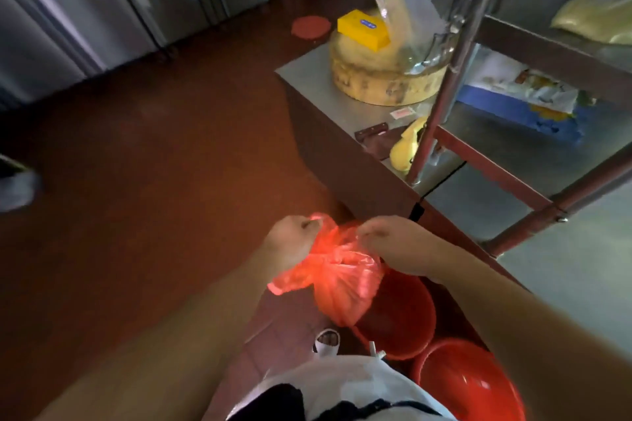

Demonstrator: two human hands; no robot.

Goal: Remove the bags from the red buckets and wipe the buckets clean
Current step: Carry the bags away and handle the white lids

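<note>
Hands up in front of us, and we go left to right. Our left hand (pixel 294 239) is clenched on one gathered corner of the red bag (pixel 338 280); the sack hangs just below and inside that fist. Our right hand (pixel 386 242) pinches the opposite corner, bag mouth stretched between the two fists, probably so we can knot it shut and keep the contents in. Below our right hand sits the first red bucket (pixel 403 314), bag bottom hanging over its near rim, apparently lifted clear. Further right and lower, the second red bucket (pixel 468 383) looks bare inside, not yet wiped as far as we judge.
</note>
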